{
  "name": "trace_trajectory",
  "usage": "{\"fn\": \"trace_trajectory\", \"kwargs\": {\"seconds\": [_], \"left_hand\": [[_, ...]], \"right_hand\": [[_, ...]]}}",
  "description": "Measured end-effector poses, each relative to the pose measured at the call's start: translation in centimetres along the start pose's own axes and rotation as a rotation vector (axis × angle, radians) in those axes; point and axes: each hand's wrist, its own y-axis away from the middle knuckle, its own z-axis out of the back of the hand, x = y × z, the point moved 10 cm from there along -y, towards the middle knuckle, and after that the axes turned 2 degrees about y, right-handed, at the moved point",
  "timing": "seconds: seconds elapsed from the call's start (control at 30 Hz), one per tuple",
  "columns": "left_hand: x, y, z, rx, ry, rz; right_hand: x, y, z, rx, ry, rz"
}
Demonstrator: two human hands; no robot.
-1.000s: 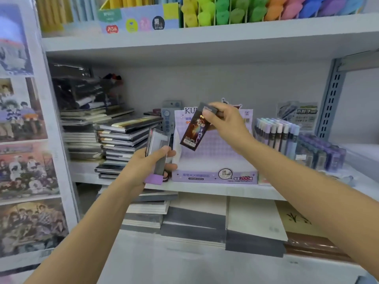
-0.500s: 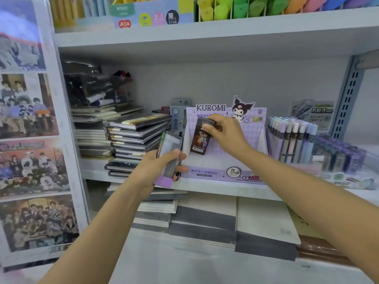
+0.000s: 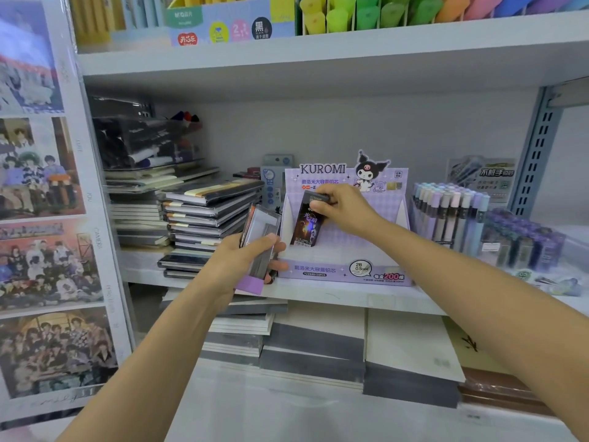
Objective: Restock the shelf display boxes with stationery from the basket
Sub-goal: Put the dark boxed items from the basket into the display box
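At the display box [image 3: 345, 270], fingers [image 3: 335, 193] pinch pack's [image 3: 305, 228] top.

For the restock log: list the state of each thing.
Kuromi box: open-topped, standing on shelf.
Dark pack: tilted, at box's left end, pinched by its top.
Right hand: pinches dark pack.
Left hand: grips spare packs.
Spare packs: bunched upright, beside box.

Figure: the two arms of one person. Left hand [image 3: 251, 255], just left of the purple display box [image 3: 318, 271], and right hand [image 3: 345, 209], before that box's back panel, are bare. Both forearms are uncovered along all their visible length, slender and smooth, widening away from the wrist. Fingers are slim; nails are too small to judge.
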Motion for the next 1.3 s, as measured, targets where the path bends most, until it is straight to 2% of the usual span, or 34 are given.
{"fn": "trace_trajectory", "kwargs": {"seconds": [0.1, 0.27, 0.43, 0.6, 0.7, 0.8, 0.9, 1.0, 1.17, 1.23, 1.3], "left_hand": [[-0.1, 0.1, 0.3, -0.040, 0.026, -0.012], [0.1, 0.1, -0.1, -0.015, 0.025, 0.015], [0.0, 0.1, -0.2, -0.006, 0.031, 0.005], [-0.3, 0.4, -0.3, -0.001, 0.052, -0.001], [-0.7, 0.7, -0.2, -0.017, 0.006, -0.034], [-1.1, 0.9, -0.4, -0.012, -0.016, -0.074], [-1.4, 1.2, -1.8, 0.038, -0.046, -0.082], [-1.6, 1.4, -3.1, 0.069, -0.049, -0.084], [-1.6, 2.2, -4.1, 0.129, -0.036, -0.024], [-1.6, 2.4, -3.8, 0.095, 0.030, 0.002], [-1.6, 2.5, -3.5, 0.055, 0.080, 0.020]], "right_hand": [[0.9, -0.8, -0.4, 0.017, 0.076, 0.025], [0.9, -0.6, -1.5, 0.016, 0.104, 0.040], [0.9, 0.1, -0.8, -0.112, -0.027, 0.057], [1.3, 0.7, -0.7, -0.215, 0.100, 0.085], [1.6, 1.2, 0.6, -0.268, 0.082, 0.054], [2.6, 1.8, 1.7, -0.261, -0.135, 0.047], [3.8, 2.5, -0.4, -0.005, -0.524, -0.019], [4.0, 3.3, -1.7, 0.138, -0.616, -0.085], [2.7, 4.2, -0.2, 0.063, -0.713, -0.134], [1.8, 4.4, 1.2, -0.025, -0.729, -0.150], [1.5, 4.7, 2.1, -0.036, -0.688, -0.138]]}}
